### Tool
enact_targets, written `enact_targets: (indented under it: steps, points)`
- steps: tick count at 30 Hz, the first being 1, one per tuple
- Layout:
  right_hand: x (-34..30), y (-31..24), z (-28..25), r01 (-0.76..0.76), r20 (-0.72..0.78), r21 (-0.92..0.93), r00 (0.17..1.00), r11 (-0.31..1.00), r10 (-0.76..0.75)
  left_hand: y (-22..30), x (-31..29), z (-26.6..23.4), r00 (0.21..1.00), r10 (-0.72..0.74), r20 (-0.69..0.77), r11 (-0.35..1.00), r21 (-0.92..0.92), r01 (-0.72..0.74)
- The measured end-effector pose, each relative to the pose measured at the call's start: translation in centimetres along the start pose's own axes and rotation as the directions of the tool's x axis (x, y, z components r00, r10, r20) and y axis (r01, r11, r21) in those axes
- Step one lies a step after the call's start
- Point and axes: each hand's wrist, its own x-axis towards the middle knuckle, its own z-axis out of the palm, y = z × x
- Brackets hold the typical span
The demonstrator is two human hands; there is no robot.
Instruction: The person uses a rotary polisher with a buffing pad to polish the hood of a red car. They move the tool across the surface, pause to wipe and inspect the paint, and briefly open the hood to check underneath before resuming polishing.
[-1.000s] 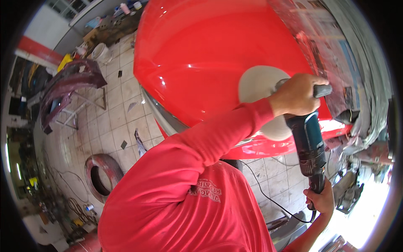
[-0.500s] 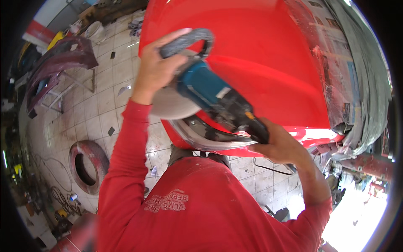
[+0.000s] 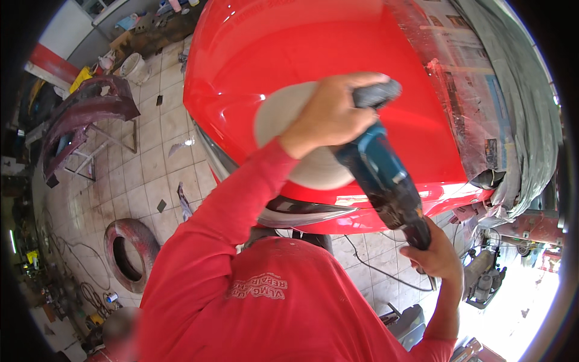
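Observation:
A blue and black polisher point(image 3: 381, 163) with a wide, pale round pad point(image 3: 278, 117) is held over the red car hood point(image 3: 289, 42). My left hand point(image 3: 338, 114) is wrapped round its dark front loop handle point(image 3: 381, 93), and that forearm reaches across above the fender. At the rear, my right hand point(image 3: 441, 254) grips the black handle end. The pad seems to lie on the hood, above the headlight point(image 3: 307, 212); its contact side is hidden. From the rear handle a black cord point(image 3: 380, 269) trails down toward the floor.
Clear plastic and taped paper point(image 3: 476, 102) cover the windshield area, with a grey-green sheet point(image 3: 531, 120) beyond. On the tiled floor at left are a tire point(image 3: 131, 256), a dark red bumper point(image 3: 87, 117) on a metal stand, and a white bucket point(image 3: 135, 67).
Both hands have carried the polisher to the right across the hood. Its pad has left the front corner, and the rear handle now sits lower and farther right.

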Motion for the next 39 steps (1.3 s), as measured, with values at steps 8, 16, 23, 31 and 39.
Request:
enact_targets:
  steps: [8,16,23,31,39]
  points:
    - [-6.8,11.2,-9.0,-0.097,-0.358,0.230,0.917,0.968,0.177,0.2,10.3,21.9,0.955,0.105,0.277,0.987,-0.145,-0.067]
    - [-6.6,10.8,-9.3,-0.088,-0.404,0.227,0.898,0.970,0.176,-1.0,11.3,23.2,0.968,0.132,0.215,0.981,-0.165,-0.097]
    - [-1.3,4.3,-0.4,-0.090,-0.154,0.046,0.983,0.995,0.096,0.4,1.0,4.3,0.998,0.028,0.056,0.999,-0.030,-0.027]
    - [6.8,-7.2,13.4,0.255,0.119,-0.250,0.965,0.934,-0.232,-1.4,-9.8,-16.1,0.974,-0.039,-0.225,0.978,0.191,0.083]
    - [11.3,-13.8,19.6,0.467,0.306,-0.271,0.871,0.842,-0.385,-2.7,-13.3,-27.1,0.892,-0.207,-0.402,0.929,0.204,0.308]
